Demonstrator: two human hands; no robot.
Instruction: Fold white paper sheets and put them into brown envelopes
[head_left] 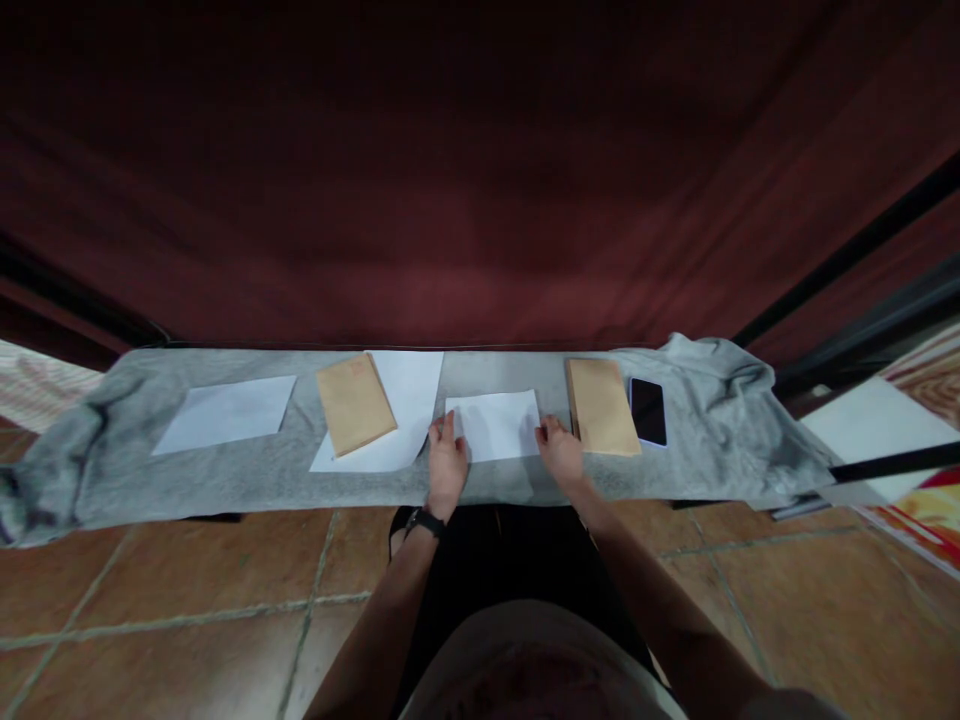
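In front of my body, a small white sheet of paper (495, 425) lies on the grey cloth, between my two hands. My left hand (448, 460) is at its left edge, fingertips on the paper and the thumb over its surface. At the opposite edge, the curled fingers of my right hand (559, 450) grip the paper's side. Just right of that hand lies a stack of brown envelopes (606, 405). Left of my left hand, another brown envelope stack (356, 403) rests on a larger white sheet (414, 400).
A grey cloth (247, 480) covers the narrow bench, bunched at both ends. One more white sheet (225, 413) lies at the left. A phone (648, 411) sits beside the right envelopes. Behind rises a dark red curtain (480, 200); tiled floor (210, 560) shows below.
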